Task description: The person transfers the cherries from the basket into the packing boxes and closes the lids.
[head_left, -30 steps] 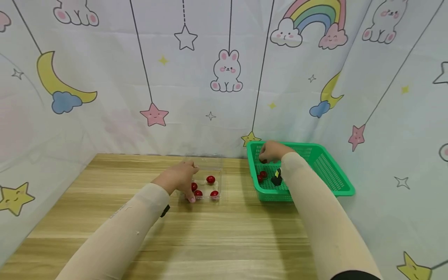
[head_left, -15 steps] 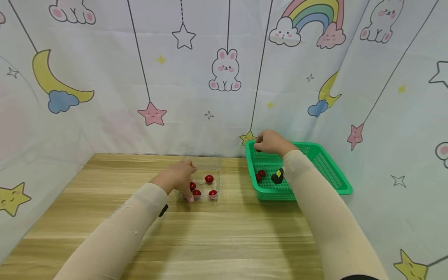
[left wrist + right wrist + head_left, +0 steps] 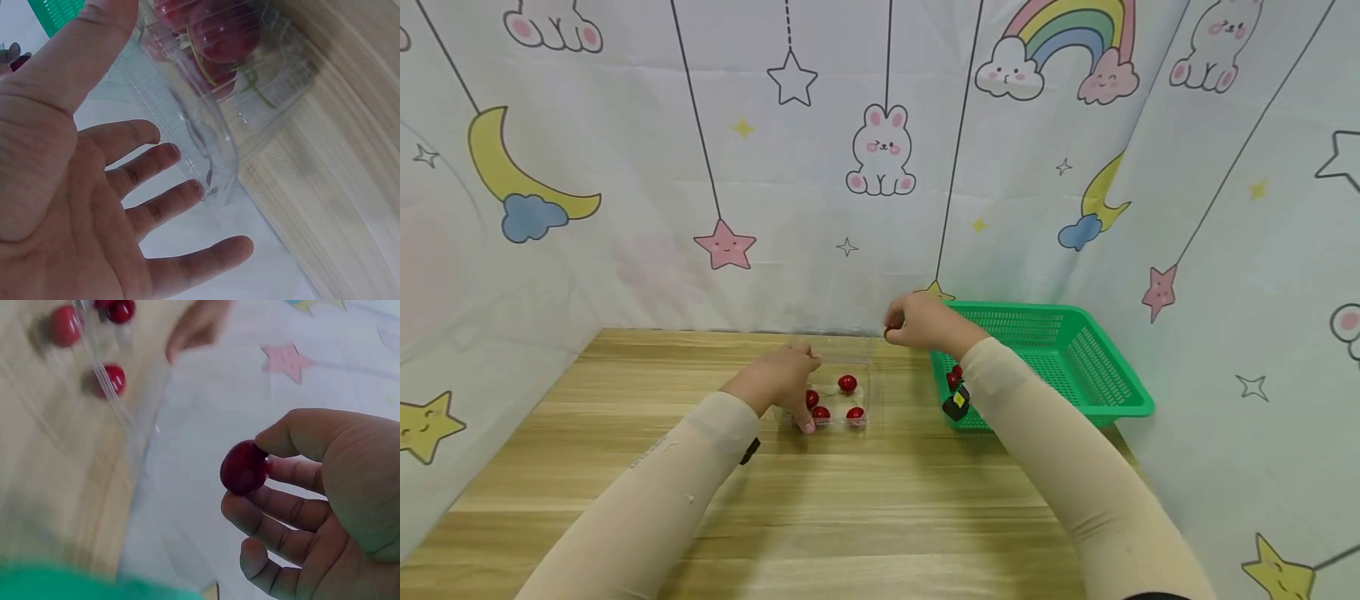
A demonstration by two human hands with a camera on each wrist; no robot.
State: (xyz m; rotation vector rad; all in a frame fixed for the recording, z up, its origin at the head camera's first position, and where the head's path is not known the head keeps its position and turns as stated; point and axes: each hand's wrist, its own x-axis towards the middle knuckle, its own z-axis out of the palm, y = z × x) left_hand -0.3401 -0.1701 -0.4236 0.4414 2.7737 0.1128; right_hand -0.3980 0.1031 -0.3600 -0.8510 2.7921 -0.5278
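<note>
In the head view my left hand [image 3: 778, 379] spans the left side of a clear plastic box [image 3: 868, 408], its thumb at the front wall. The left wrist view shows that hand's fingers [image 3: 156, 209] spread and fairly straight, some fingertips meeting the clear plastic. Red cherries [image 3: 847, 383] lie in the box, with thin green stems [image 3: 256, 87] among them. Between the box and a green basket [image 3: 1120, 411], my right hand [image 3: 925, 323] is raised over the table. It pinches one dark red cherry [image 3: 244, 467] between thumb and fingers.
The basket stands at the right on the wooden table [image 3: 850, 508], with a few cherries [image 3: 955, 377] at its left end. A clear lid [image 3: 842, 346] stands up behind the box. A printed white cloth [image 3: 775, 167] hangs close behind the table.
My right hand has risen out of the basket and travelled left past its rim, carrying a cherry. The left hand stays at the box.
</note>
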